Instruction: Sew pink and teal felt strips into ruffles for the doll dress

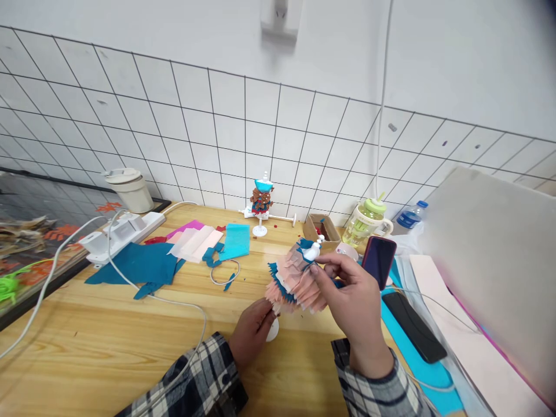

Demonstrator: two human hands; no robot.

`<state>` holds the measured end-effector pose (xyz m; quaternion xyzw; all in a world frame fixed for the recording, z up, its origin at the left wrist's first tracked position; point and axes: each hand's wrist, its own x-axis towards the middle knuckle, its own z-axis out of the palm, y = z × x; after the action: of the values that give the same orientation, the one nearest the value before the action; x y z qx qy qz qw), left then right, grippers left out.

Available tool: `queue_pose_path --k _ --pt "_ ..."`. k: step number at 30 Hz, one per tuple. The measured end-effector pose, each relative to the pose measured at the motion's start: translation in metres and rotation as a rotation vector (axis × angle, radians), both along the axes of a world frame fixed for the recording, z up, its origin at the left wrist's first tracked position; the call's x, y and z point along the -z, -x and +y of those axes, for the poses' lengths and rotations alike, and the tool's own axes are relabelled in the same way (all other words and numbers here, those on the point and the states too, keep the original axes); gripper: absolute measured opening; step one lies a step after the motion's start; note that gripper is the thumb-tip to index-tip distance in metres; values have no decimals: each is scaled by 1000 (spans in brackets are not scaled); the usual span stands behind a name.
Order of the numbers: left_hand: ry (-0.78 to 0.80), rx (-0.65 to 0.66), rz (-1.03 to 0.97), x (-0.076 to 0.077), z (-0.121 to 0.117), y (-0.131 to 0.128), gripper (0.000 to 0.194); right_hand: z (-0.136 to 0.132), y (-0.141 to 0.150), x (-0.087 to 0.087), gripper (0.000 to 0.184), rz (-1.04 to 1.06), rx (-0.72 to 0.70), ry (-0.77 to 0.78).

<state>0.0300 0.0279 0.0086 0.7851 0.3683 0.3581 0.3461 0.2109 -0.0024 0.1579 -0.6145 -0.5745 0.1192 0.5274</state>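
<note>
A small white dress-form mannequin [311, 251] leans tilted above the table in front of me. Its full skirt [295, 278] is layered from pleated peach and dark blue paper. My left hand [254, 333] is closed around the stand beneath the skirt, and the round white base [273, 330] shows beside the fingers. With thumb and forefinger, my right hand [354, 295] pinches the dress's paper at the waist, just under the white bodice. The exact bit between those fingertips is partly hidden.
Behind stands another mini mannequin [262, 200] in brown and blue. Left lie dark blue paper [134, 263], light blue paper [236, 240], a wire ring [225, 272] and a power strip [125, 234]. Right are a small box [319, 231], phone [379, 260], black device [414, 326] and drink cup [365, 223].
</note>
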Motion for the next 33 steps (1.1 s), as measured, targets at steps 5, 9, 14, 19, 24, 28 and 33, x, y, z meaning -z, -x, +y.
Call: queue_pose_path --k 5,9,14,19,24,28,33 --pt "-33 -10 43 3 1 1 30 1 -3 2 14 -5 8 2" --pt "-38 29 61 6 0 1 34 3 -4 3 15 18 5 13" --pt "10 77 48 8 -4 -3 35 5 -3 2 22 -45 39 6" --pt "84 66 -15 8 -4 -1 39 0 -16 10 44 39 -120 86" --pt "163 70 -113 13 -2 2 42 -10 -29 19 52 119 -170 210" --pt "172 44 -125 20 -1 3 42 -15 -30 25 43 218 -111 262" --pt "119 42 -80 17 -1 4 43 -15 -26 32 36 415 -179 305"
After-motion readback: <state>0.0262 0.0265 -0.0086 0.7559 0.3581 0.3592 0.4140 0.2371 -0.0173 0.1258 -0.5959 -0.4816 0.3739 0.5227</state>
